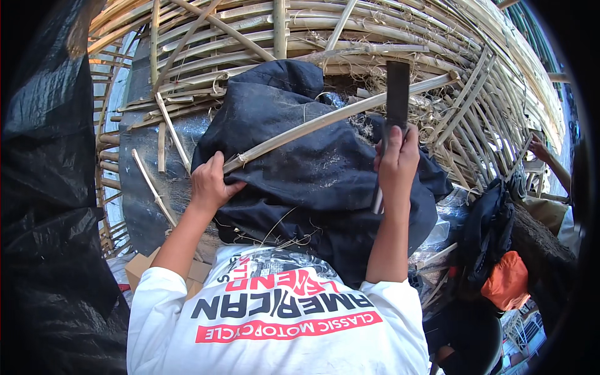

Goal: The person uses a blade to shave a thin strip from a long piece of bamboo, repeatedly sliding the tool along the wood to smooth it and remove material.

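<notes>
The left hand point(209, 183) is clamped on the near end of a bamboo strip point(337, 115) lying across a dark cloth point(312, 181) on the lap. The right hand point(395, 164) grips a broad knife point(396, 94), blade up beside the strip. Loose shavings point(287, 234) suggest scraping is partly done, though how much remains is unclear.

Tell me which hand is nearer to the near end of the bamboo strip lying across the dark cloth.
Left. The left hand grips the bamboo strip at that end. The right hand sits further along, below the strip, holding a dark flat blade.
</notes>
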Tool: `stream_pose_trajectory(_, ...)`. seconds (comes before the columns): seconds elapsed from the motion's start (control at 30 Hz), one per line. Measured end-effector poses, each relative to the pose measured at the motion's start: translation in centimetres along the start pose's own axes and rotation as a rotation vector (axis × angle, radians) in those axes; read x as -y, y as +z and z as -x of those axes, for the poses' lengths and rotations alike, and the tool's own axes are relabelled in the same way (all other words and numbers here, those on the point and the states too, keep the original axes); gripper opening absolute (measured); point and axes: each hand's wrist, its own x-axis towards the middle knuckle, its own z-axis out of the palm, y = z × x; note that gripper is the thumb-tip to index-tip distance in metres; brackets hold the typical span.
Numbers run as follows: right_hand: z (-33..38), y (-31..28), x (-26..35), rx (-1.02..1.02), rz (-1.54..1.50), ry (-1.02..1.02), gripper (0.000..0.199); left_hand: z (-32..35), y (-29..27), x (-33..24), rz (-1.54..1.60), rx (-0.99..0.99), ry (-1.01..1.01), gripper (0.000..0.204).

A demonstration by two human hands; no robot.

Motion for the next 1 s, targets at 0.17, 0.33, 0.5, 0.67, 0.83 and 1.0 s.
stream_pose_trajectory(0.17,3.6,5.0,-3.7,0.11,0.132,-0.156,0.017,-0.2,-0.4,0.0,-0.042,-0.018,0.009,0.098)
stream_pose_trajectory(0.33,2.9,2.0,-1.5,0.234,0.038,-0.051,0.018,-0.2,-0.1,0.2,-0.037,-0.001,0.014,0.095)
stream_pose_trajectory(0.5,1.3,1.7,-1.0,-0.013,-0.1,0.004,0.018,-0.2,0.5,0.5,-0.003,-0.038,0.009,0.094)
stream_pose_trajectory(0.67,4.8,4.8,-3.5,0.271,0.098,-0.144,0.015,-0.2,-0.4,0.5,-0.027,0.013,0.011,0.094)
stream_pose_trajectory(0.83,3.2,2.0,0.1,0.062,0.005,-0.093,0.021,-0.3,0.5,0.5,0.038,-0.083,0.044,0.091)
stream_pose_trajectory(1.0,5.5,5.5,-4.1,0.245,0.059,-0.168,0.016,-0.4,-0.1,0.7,-0.019,0.029,-0.013,0.09)
